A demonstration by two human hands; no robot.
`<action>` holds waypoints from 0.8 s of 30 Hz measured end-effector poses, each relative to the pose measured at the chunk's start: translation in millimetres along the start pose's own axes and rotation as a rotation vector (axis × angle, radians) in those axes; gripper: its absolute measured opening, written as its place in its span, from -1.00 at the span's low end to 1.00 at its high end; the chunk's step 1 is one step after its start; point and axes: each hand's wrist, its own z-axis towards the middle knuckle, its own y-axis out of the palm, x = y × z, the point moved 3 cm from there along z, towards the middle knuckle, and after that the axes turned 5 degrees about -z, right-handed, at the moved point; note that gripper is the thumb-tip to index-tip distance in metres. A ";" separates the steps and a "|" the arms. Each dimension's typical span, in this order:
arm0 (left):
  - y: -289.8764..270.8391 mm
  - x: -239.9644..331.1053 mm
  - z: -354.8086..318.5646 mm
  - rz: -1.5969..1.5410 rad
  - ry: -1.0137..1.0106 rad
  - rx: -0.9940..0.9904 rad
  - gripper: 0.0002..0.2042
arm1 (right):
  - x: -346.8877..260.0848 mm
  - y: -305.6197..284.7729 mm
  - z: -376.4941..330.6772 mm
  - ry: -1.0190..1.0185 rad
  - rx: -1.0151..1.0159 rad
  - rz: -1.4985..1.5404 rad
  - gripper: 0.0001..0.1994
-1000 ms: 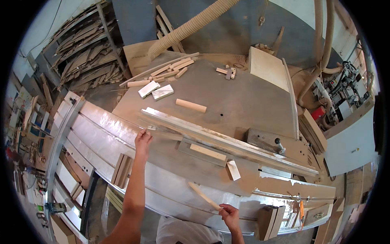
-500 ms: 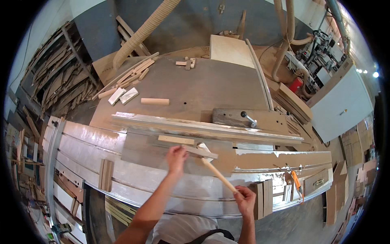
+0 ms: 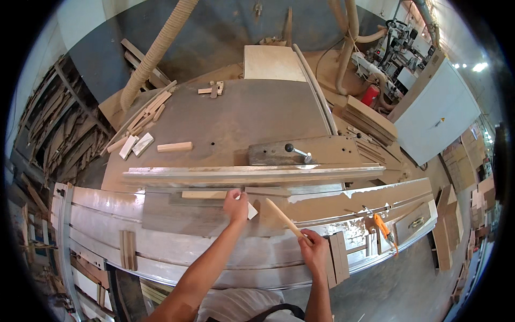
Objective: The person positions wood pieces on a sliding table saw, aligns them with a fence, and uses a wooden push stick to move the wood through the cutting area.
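Note:
A slim pale wooden strip (image 3: 284,218) is in my right hand (image 3: 314,248), its fingers closed on the near end while the far end points up and left over the saw table (image 3: 188,220). My left hand (image 3: 235,206) is closed at a small white block (image 3: 252,211), which partly shows beside the thumb; the fingers cover the rest. Right beyond those fingertips, a grey-brown wooden strip (image 3: 268,191) lies along the fence (image 3: 241,173). To the left of the hand, a pale wooden strip (image 3: 204,195) lies near the same fence.
Behind the fence sit a wooden cylinder (image 3: 175,146), white blocks (image 3: 142,144) and loose offcuts (image 3: 145,115). A clamp handle (image 3: 298,152) rises from a dark bar. Stacked wood blocks (image 3: 337,260) stand by my right hand, with an orange tool (image 3: 382,228) further right.
My left hand has let go of the grey-brown strip, now lying along the fence, and has moved to the white block. The right hand keeps its pale strip. The view has shifted.

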 end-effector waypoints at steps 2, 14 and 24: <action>-24.4 10.1 -21.0 -0.022 0.066 -0.058 -0.83 | 3.4 6.4 10.2 -0.035 0.052 -0.037 -0.75; -309.0 -7.1 -82.1 0.436 0.270 0.438 -0.76 | -6.2 0.9 36.2 -0.132 0.032 -0.115 -0.76; -306.0 5.3 -88.8 0.843 0.204 0.451 -0.59 | -88.4 -44.6 120.2 -0.432 -0.121 -0.465 -0.80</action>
